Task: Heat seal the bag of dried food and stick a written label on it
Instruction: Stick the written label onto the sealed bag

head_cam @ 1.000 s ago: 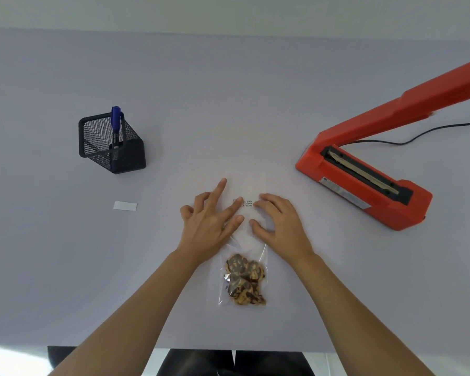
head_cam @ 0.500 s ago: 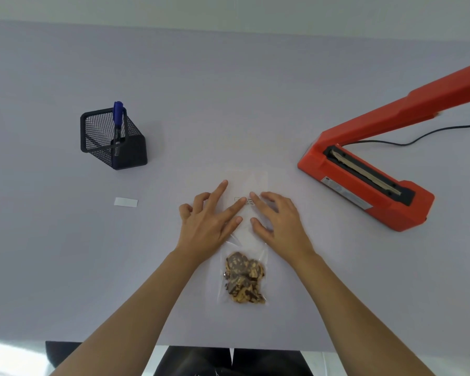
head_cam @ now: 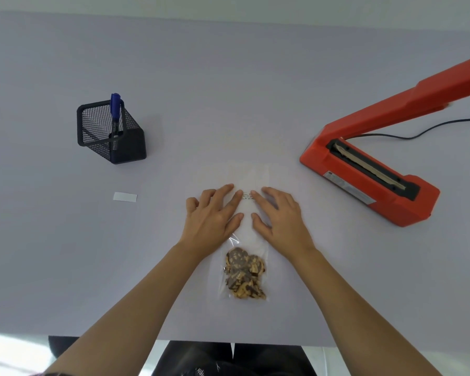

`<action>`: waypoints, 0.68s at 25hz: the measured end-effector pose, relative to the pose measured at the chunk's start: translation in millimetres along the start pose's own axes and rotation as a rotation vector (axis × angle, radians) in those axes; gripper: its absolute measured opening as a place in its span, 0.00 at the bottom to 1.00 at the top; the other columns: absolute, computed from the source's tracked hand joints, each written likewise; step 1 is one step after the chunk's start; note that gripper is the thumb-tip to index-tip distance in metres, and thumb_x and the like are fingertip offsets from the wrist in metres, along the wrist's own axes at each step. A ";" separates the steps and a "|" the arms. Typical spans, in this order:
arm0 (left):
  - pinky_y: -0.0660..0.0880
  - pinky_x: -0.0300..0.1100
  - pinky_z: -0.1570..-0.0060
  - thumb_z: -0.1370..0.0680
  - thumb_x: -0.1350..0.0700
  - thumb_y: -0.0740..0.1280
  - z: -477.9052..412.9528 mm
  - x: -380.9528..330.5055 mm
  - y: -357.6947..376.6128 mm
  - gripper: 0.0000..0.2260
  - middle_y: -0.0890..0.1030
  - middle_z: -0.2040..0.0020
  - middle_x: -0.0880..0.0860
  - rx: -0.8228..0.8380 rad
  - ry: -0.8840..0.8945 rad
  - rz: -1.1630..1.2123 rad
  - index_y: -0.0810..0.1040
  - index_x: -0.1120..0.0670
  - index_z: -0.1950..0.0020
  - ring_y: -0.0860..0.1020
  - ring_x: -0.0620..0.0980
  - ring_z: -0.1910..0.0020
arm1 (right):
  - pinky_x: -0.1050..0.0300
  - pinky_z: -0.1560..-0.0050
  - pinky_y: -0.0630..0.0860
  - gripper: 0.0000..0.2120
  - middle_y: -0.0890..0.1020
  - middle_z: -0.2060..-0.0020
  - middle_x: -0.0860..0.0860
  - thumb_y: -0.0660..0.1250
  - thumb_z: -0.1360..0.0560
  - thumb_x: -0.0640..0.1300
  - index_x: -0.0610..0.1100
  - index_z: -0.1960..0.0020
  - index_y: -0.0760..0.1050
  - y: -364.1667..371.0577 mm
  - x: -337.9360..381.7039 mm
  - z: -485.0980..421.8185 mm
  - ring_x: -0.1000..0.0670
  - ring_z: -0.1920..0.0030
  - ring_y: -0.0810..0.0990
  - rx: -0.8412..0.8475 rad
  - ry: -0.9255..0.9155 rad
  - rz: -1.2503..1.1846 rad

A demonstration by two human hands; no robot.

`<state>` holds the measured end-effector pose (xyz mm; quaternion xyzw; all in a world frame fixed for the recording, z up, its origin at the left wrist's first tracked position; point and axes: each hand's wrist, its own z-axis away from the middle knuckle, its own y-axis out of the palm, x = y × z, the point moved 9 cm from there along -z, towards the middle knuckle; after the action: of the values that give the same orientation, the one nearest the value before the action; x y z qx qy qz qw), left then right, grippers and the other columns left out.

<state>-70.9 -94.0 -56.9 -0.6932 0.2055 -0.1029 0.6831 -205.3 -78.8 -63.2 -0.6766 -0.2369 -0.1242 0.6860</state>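
A clear plastic bag [head_cam: 251,177] lies flat in the middle of the table, its empty upper half pointing away from me. Brown dried food [head_cam: 243,272] fills its near end. My left hand [head_cam: 213,213] and my right hand [head_cam: 280,215] rest palm down, fingers spread, on the bag's middle, side by side. An orange heat sealer [head_cam: 369,172] stands to the right with its arm raised. A small white label [head_cam: 124,197] lies on the table to the left. A blue pen [head_cam: 115,109] stands in a black mesh holder [head_cam: 110,132].
The sealer's black cable [head_cam: 423,131] runs off to the right behind it. The table's near edge [head_cam: 228,340] is close to my body, with dark trousers below it.
Both hands stay flat on the bag; the fingers have curled in a little and the fingertips have drawn closer together. The bag has not shifted.
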 end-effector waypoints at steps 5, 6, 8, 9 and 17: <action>0.63 0.45 0.43 0.28 0.44 0.67 -9.2 23.3 1.7 0.22 0.71 0.37 0.45 0.158 -0.332 0.691 0.71 0.42 0.34 0.67 0.49 0.38 | 0.53 0.35 0.66 0.23 0.72 0.39 0.47 0.68 0.28 0.48 0.43 0.36 0.67 -6.8 -3.6 -4.4 0.50 0.39 0.68 0.021 0.098 -0.232; 0.65 0.42 0.42 0.28 0.47 0.69 -9.8 26.9 -3.9 0.22 0.71 0.38 0.45 0.121 -0.405 0.870 0.71 0.43 0.34 0.69 0.48 0.40 | 0.57 0.34 0.65 0.23 0.71 0.38 0.48 0.70 0.29 0.46 0.43 0.37 0.68 -10.3 -5.5 -4.6 0.51 0.38 0.67 0.017 0.148 -0.326; 0.68 0.32 0.49 0.25 0.53 0.69 -6.6 36.5 -20.3 0.19 0.73 0.40 0.48 0.005 -0.510 0.948 0.73 0.49 0.35 0.72 0.45 0.46 | 0.65 0.36 0.63 0.22 0.66 0.38 0.52 0.71 0.29 0.45 0.45 0.38 0.68 -21.1 -9.3 -1.1 0.55 0.36 0.65 -0.045 0.271 -0.502; 0.67 0.29 0.53 0.25 0.54 0.68 -1.2 40.7 -26.3 0.17 0.75 0.42 0.49 -0.018 -0.559 0.894 0.74 0.51 0.36 0.73 0.44 0.49 | 0.67 0.38 0.64 0.22 0.65 0.38 0.53 0.70 0.28 0.45 0.46 0.37 0.67 -24.9 -11.3 4.2 0.55 0.37 0.66 -0.082 0.344 -0.569; 0.77 0.46 0.48 0.26 0.52 0.70 45.8 30.9 4.2 0.11 0.81 0.56 0.50 0.167 -0.805 1.024 0.80 0.55 0.46 0.79 0.49 0.55 | 0.59 0.51 0.73 0.28 0.78 0.50 0.49 0.74 0.33 0.54 0.45 0.39 0.70 -5.1 10.5 80.0 0.52 0.54 0.77 0.126 0.788 -0.573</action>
<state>-24.5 -65.6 -67.4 -0.4369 0.2293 0.4870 0.7207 -211.4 1.5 -55.8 -0.4428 -0.1431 -0.5400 0.7013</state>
